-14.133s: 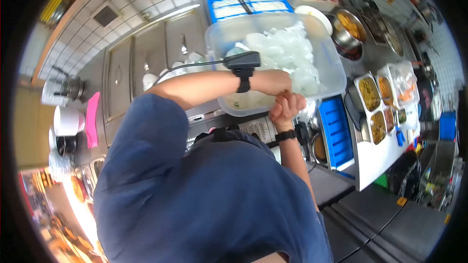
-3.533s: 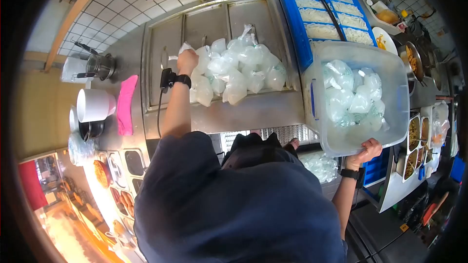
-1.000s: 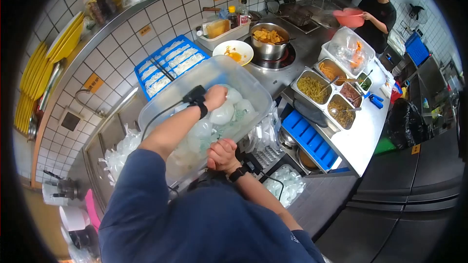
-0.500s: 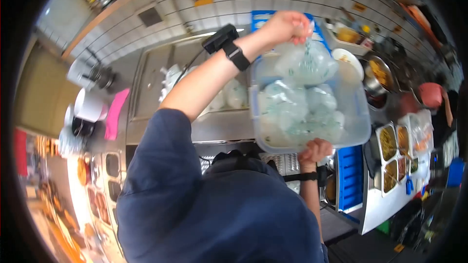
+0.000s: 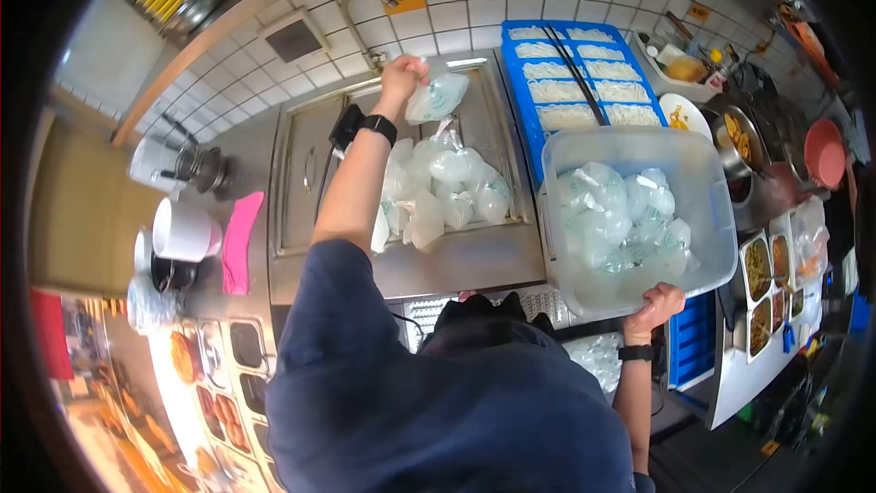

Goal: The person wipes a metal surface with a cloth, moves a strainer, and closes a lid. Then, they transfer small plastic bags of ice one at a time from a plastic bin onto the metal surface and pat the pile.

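My left hand (image 5: pixel 401 78) is closed on the gathered top of a knotted clear plastic bag (image 5: pixel 440 99) with whitish contents, held up over the steel counter. Below it, several similar filled bags (image 5: pixel 438 184) lie in a heap on a covered steel section. My right hand (image 5: pixel 655 307) grips the near rim of a translucent plastic bin (image 5: pixel 707 196), fingers curled over the edge. More filled bags (image 5: pixel 593 205) lie inside the bin. What exactly the bags contain cannot be made out.
Behind the bin, a blue compartment tray (image 5: pixel 529 132) holds white noodles, with black chopsticks (image 5: pixel 575 73) across it. A faucet (image 5: pixel 360 5) stands at the wall. A pink cloth (image 5: pixel 243 242) and white container (image 5: pixel 185 230) are left; a steel pot (image 5: pixel 735 141) and food pans (image 5: pixel 757 265) right.
My left hand has carried a bag from above the bin leftward to over the heap on the counter. The noodle tray shows more fully. My right hand stays on the bin's rim.
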`<state>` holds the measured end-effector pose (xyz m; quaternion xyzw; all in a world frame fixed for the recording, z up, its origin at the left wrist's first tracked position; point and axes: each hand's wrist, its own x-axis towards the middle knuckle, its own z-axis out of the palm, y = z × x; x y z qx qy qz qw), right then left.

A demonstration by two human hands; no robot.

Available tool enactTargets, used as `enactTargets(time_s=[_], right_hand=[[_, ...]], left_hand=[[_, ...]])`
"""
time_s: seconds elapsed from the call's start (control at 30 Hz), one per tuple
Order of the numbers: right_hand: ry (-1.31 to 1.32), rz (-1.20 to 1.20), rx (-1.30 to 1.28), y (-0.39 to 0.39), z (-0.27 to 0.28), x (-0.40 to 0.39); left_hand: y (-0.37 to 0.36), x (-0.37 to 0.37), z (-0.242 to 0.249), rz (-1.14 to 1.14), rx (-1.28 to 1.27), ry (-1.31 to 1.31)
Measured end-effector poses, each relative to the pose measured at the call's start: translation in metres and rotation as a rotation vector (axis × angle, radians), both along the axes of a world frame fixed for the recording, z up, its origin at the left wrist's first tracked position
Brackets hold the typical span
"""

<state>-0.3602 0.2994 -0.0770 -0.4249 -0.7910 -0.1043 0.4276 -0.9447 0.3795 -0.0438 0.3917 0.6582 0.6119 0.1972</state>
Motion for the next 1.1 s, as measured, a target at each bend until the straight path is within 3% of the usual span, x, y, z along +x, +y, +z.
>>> enactTargets(time_s=[0.1, 0.17, 0.23, 0.3, 0.43, 0.5, 0.57, 0.63, 0.7, 0.77, 0.83, 0.9, 0.97, 1.03, 1.1], right_hand=[[-0.012, -0.015, -0.004, -0.003, 0.008, -0.005], [-0.018, -0.015, -0.016, -0.005, 0.012, -0.007], [-0.017, -0.006, 0.001, -0.005, 0.016, -0.006], [-0.010, -0.028, -0.037, -0.005, 0.012, -0.003], [0.005, -0.035, -0.010, -0.005, 0.007, -0.003], [0.003, -0.038, 0.002, -0.005, 0.009, -0.004], [0.046, 0.006, 0.022, -0.003, 0.011, -0.005], [0.065, 0.009, 0.053, -0.001, 0.014, -0.007], [0.084, 0.010, 0.063, -0.002, 0.013, -0.007], [0.099, 0.038, 0.073, -0.001, 0.014, -0.006], [0.127, 0.058, 0.072, 0.000, 0.012, -0.005], [0.150, 0.066, 0.095, 0.002, 0.010, -0.003], [0.177, 0.062, 0.126, 0.002, 0.007, -0.004], [0.183, 0.082, 0.133, 0.004, 0.010, -0.003], [0.198, 0.118, 0.135, 0.001, 0.009, -0.003]], left_hand=[[0.009, -0.012, -0.052, 0.075, -0.002, -0.236], [0.010, -0.016, -0.084, 0.062, -0.156, -0.223], [0.006, -0.025, -0.129, -0.035, -0.552, 0.281], [0.004, -0.031, -0.173, 0.046, -0.406, 0.301], [0.024, 0.006, -0.100, 0.066, -0.735, 0.784], [0.043, 0.026, -0.057, 0.096, -0.702, 0.635], [0.049, 0.069, 0.007, 0.113, -0.427, 0.729], [0.053, 0.100, 0.055, -0.045, -0.105, 0.780], [0.045, 0.159, 0.112, -0.194, 0.051, 0.800], [0.041, 0.215, 0.139, -0.443, 0.121, 0.794], [0.037, 0.270, 0.139, -0.772, 0.095, 0.772], [0.031, 0.322, 0.137, -1.044, -0.371, 0.924], [0.045, 0.348, 0.088, -1.243, -0.498, 1.151], [0.058, 0.358, 0.025, -1.268, -0.461, 1.216], [0.061, 0.368, -0.014, -1.206, -0.586, 1.400]])
